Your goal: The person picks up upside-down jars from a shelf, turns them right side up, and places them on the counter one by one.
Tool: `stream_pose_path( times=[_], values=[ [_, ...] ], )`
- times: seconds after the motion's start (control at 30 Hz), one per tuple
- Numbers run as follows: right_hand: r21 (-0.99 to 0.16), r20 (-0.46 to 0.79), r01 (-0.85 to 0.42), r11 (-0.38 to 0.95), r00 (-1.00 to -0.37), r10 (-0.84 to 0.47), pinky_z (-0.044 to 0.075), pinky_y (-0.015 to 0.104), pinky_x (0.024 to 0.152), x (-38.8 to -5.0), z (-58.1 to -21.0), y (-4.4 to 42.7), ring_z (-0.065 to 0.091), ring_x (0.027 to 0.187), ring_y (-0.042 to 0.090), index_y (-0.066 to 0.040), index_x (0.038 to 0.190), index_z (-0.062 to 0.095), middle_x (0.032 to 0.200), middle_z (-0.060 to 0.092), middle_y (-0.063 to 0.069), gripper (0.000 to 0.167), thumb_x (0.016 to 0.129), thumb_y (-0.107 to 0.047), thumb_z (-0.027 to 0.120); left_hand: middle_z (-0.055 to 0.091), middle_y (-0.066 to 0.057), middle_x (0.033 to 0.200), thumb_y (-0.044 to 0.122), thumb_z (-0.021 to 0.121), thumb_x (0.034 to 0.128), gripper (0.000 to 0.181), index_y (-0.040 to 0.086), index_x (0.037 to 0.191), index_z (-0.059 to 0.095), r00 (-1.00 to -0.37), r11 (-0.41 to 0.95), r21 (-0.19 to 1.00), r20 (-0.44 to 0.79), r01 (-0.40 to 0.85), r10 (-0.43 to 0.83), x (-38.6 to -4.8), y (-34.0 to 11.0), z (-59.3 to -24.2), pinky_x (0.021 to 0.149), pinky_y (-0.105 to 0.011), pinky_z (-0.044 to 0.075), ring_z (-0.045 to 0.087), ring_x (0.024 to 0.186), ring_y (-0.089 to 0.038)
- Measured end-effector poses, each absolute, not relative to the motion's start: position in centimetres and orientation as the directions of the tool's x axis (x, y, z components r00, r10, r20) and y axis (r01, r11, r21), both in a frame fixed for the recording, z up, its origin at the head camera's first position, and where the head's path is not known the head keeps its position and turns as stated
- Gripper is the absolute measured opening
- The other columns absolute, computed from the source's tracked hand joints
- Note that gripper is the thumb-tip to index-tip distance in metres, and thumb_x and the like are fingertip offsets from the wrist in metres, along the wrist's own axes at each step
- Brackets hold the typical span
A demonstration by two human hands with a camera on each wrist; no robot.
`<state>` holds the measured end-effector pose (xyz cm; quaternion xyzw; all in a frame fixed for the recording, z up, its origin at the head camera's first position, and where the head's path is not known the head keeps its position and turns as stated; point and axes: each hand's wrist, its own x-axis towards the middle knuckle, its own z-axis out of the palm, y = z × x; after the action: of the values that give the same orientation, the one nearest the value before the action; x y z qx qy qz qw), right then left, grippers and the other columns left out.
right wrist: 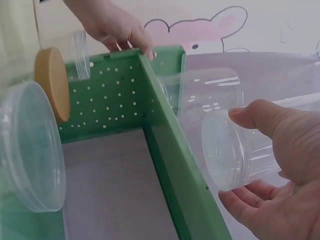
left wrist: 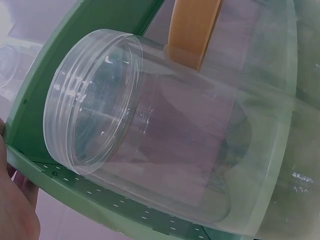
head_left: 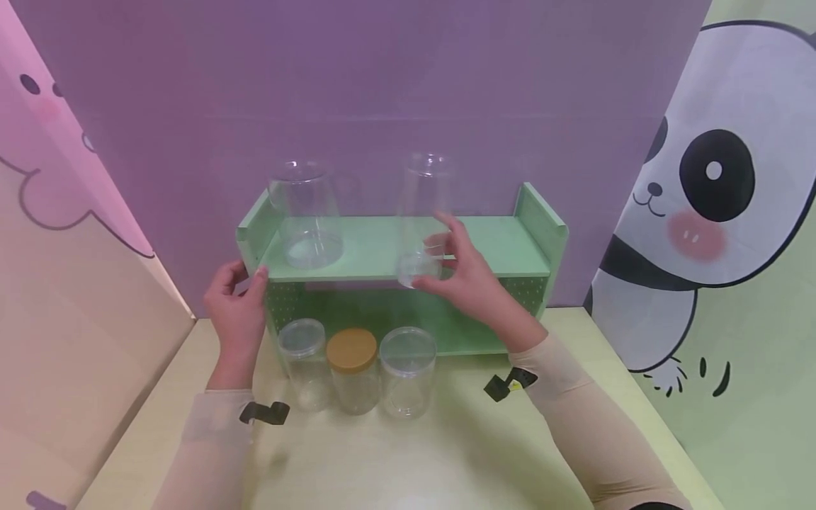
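Observation:
My right hand (head_left: 468, 280) curves round the lower part of a tall clear bottle (head_left: 426, 191), thumb on the near side and fingers behind. The bottle stands upright with its base at the front edge of the green shelf's (head_left: 370, 244) top board; whether it bears on the board I cannot tell. My left hand (head_left: 237, 304) grips the front edge of the shelf's left side panel, seen also in the right wrist view, where that hand (right wrist: 117, 30) holds the corner. A wide clear jug (head_left: 311, 219) stands on the left of the top board.
Before the shelf, in a row on the table (head_left: 382, 460), stand a narrow clear-lidded jar (head_left: 308, 375), a jar with a wooden lid (head_left: 352, 350) and a wider clear-lidded jar (head_left: 408, 382). Behind rises a purple wall (head_left: 370, 85); printed panels flank both sides.

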<state>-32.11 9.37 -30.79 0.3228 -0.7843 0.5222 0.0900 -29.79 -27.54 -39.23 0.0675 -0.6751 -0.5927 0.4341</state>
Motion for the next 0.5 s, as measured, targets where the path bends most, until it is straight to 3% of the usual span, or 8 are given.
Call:
stream_pose_path(
  times=[0.37, 0.5],
  values=[
    [-0.744, 0.481, -0.624, 0.237, -0.748, -0.458, 0.056, 0.045, 0.115, -29.5, -32.5, 10.9, 0.067, 0.13, 0.031, -0.016, 0.173, 0.025, 0.146, 0.063, 0.021, 0.115, 0.084, 0.001, 0.095, 0.066, 0.017, 0.104, 0.01, 0.073, 0.1048, 0.029, -0.006, 0.129, 0.074, -0.599, 0.308, 0.848, 0.524, 0.43, -0.606, -29.8, -27.3, -39.2, 0.092, -0.017, 0.061, 0.064, 0.108, -0.008],
    [-0.754, 0.461, -0.611, 0.24, -0.753, -0.469, 0.056, 0.044, 0.116, -28.9, -33.6, 11.1, 0.067, 0.131, 0.03, -0.015, 0.173, 0.025, 0.145, 0.064, 0.014, 0.115, 0.084, 0.0, 0.096, 0.067, 0.015, 0.104, 0.011, 0.075, 0.1043, 0.029, -0.006, 0.128, 0.074, -0.6, 0.297, 0.847, 0.525, 0.442, -0.604, -29.6, -27.3, -39.2, 0.092, -0.017, 0.061, 0.065, 0.108, -0.009]
  ],
)
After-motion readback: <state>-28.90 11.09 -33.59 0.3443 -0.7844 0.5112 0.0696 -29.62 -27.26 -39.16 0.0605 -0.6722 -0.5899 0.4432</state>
